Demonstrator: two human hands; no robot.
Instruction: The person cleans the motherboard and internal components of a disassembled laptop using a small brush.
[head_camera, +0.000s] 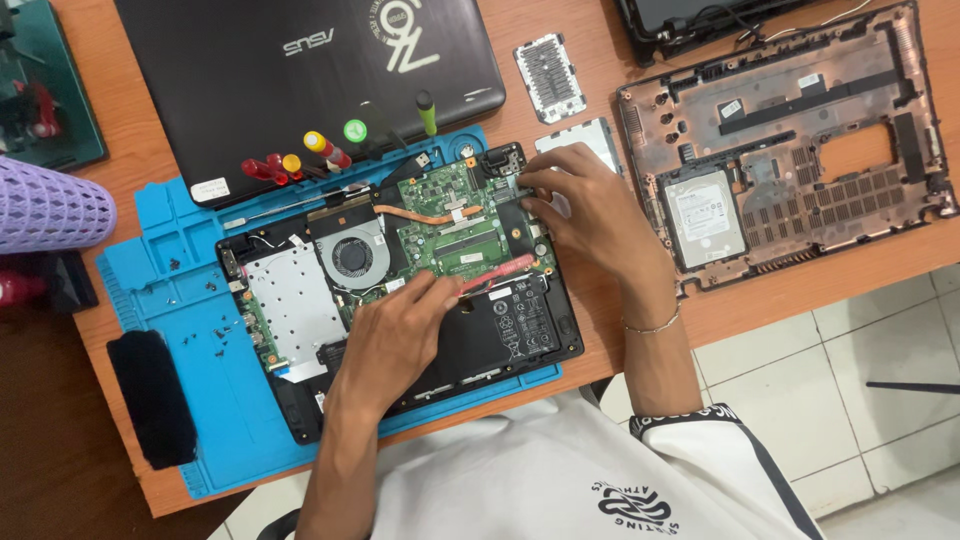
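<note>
At frame centre, an opened laptop (400, 290) lies on a blue mat (170, 290) as the left hand (395, 335) pinches a red-handled tool (492, 272) and the right hand's (590, 205) fingertips press the green board (455, 225), work best done gently.

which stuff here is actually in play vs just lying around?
In play:
- opened laptop on the blue mat
- red tool in left hand
- right hand at the board's top right corner

Lying about:
- closed black laptop
- screwdrivers
- removed bottom cover
- loose screws
- small panel
</note>
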